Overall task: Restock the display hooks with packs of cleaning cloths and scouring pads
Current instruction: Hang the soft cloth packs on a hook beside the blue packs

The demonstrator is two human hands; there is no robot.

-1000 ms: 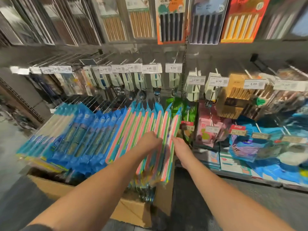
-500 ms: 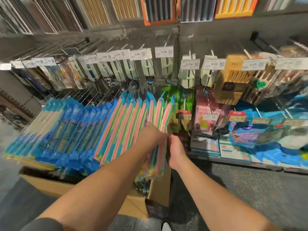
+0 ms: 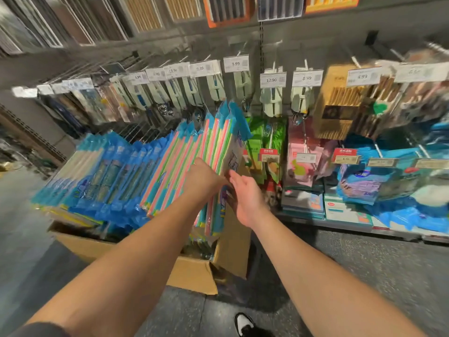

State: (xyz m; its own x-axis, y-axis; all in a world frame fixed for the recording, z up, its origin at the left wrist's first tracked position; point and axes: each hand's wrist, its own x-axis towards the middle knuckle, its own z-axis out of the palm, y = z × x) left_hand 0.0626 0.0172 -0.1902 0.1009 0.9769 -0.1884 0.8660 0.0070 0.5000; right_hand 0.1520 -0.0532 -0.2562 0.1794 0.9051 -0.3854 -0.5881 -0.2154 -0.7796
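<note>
1. The left hand grips the raised striped cloth packs on the lower row of hooks; the right hand, fingers released, rests on their face.
2. Biggest risk: the bundle may miss its hook and spill into the cardboard box.
3. Lesser: neighbouring blue packs get dragged askew.
4. Smallest: the red price tag gets knocked.

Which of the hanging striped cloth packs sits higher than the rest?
The rightmost striped pack, the one the left hand is against: its blue header pokes above the neighbouring striped packs to its left.
</note>
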